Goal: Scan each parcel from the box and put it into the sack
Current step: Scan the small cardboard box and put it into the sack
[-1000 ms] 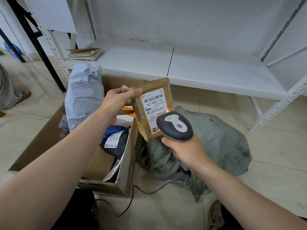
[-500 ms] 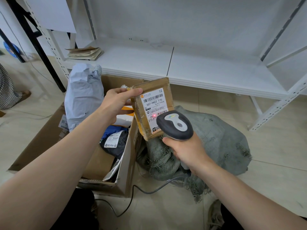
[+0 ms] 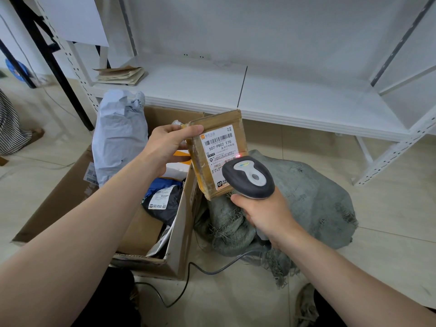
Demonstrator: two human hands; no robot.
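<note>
Brown parcel (image 3: pixel 219 152), top corner gripped in my left hand (image 3: pixel 168 147); scanner (image 3: pixel 249 177), clasped in my right hand (image 3: pixel 264 213); I should hold both steady, red spot (image 3: pixel 237 156) laid across the barcode (image 3: pixel 218 138).

Box (image 3: pixel 181 223) on floor (image 3: pixel 389 232), left, parcels (image 3: pixel 162 201) inside; sack (image 3: pixel 313 204) just right of it; shelf (image 3: pixel 295 97) behind both. Held parcel (image 3: pixel 219 121) above their junction, scanner (image 3: pixel 249 177) before it.

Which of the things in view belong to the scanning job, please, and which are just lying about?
Job: brown parcel in the left hand; scanner in the right hand; cardboard box; green sack.
Lying about: stack of papers on the white shelf.
</note>
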